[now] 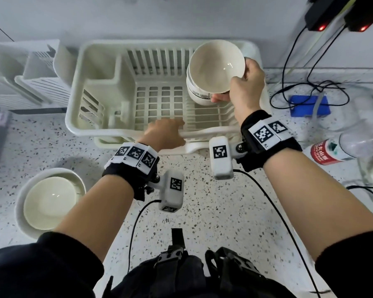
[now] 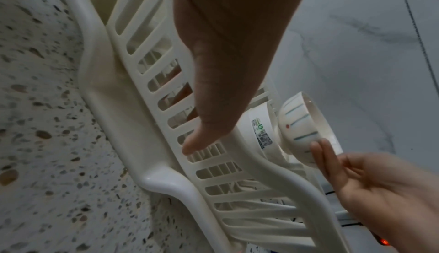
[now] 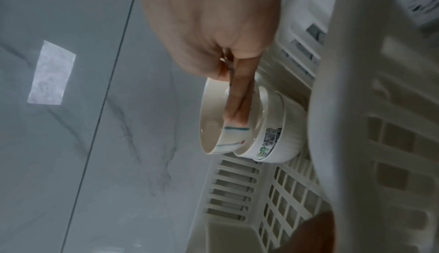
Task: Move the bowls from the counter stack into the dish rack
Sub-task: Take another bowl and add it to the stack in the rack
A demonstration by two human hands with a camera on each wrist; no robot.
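The right hand [image 1: 246, 82] pinches a small striped bowl [image 1: 216, 66] by its rim, fingers [image 3: 237, 103] outside, tilted against a labelled bowl [image 1: 195, 93] standing in the dish rack [image 1: 91, 127] toward the desk's far edge. The left hand [image 1: 166, 132] rests on the rack's near rim, fingers curled over it. 2 stacked bowls [image 1: 49, 200] sit near the desk's front-left corner.

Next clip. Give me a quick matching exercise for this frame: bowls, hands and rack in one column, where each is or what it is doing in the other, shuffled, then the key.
Things
1. striped bowl
2. labelled bowl
3. left hand
4. bowl stack

Places or states
A. on the counter, left of the dish rack
B. gripping the rack's near rim
C. held by the right hand
D. in the rack, on its side

Pairs: 1-C, 2-D, 3-B, 4-A
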